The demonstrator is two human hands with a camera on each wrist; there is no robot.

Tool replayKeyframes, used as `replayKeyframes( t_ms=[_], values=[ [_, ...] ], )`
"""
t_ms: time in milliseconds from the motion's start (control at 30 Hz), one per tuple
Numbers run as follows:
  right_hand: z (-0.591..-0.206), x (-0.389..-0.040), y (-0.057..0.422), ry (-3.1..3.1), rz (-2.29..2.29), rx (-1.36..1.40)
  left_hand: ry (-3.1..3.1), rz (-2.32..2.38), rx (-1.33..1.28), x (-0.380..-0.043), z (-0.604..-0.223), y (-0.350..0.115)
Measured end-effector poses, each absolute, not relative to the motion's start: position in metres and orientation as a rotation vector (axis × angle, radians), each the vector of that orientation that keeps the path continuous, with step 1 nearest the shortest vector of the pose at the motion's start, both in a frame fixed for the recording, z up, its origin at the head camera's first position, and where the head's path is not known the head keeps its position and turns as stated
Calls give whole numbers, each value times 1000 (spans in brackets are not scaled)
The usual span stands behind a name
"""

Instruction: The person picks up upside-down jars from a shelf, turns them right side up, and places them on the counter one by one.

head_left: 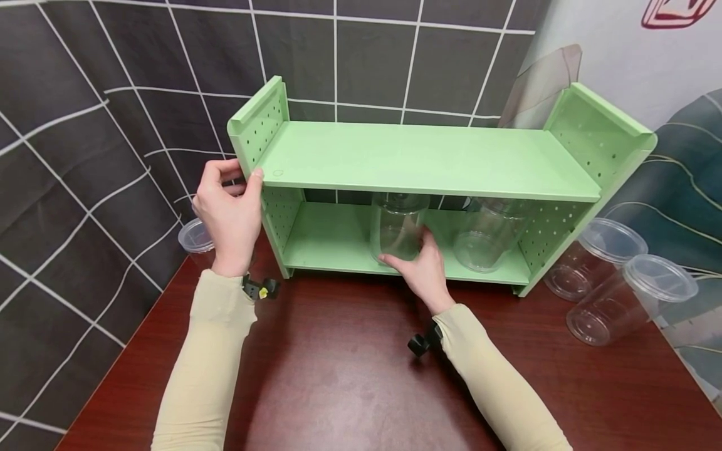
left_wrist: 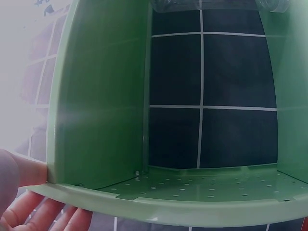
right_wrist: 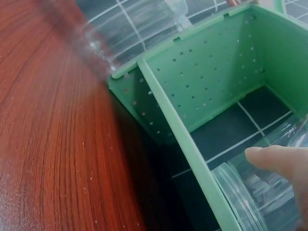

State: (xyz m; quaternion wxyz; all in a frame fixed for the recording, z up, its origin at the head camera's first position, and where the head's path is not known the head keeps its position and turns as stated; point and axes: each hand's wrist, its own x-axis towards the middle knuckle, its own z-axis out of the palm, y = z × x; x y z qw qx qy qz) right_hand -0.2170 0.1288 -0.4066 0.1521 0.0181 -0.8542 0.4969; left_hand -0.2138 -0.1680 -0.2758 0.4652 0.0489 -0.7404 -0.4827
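A light green metal two-tier shelf (head_left: pixel 429 156) with perforated side panels stands on the table. My left hand (head_left: pixel 230 216) grips its left side panel where the upper board meets it, thumb on the front edge and fingers around the outside, as the left wrist view also shows. On the lower board, my right hand (head_left: pixel 423 269) holds a clear plastic jar (head_left: pixel 395 225) low on its body, with thumb and fingers spread around the front. The jar's top is partly hidden by the upper board. Right of it on the same board is a second clear jar (head_left: pixel 486 241).
Two lidded clear jars (head_left: pixel 612 241) stand on the table outside the shelf's right side. Another lidded jar (head_left: pixel 196 237) is at the left, partly behind my left hand. Dark tiled wall covering (head_left: pixel 372 69) rises close behind the shelf. The reddish-brown table (head_left: pixel 344 363) extends in front.
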Motion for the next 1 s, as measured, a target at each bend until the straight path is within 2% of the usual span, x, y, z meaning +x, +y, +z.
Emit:
replayKeyframes(
  t_ms=[500,1000],
  values=[
    [-406,-190,147,-2402,1533,160,-1823,-1182,121,-213,-276,-168],
    [-408,-152,178,-2420,1309,302,-1807,-1207,111,-215,-277,-169]
  ],
)
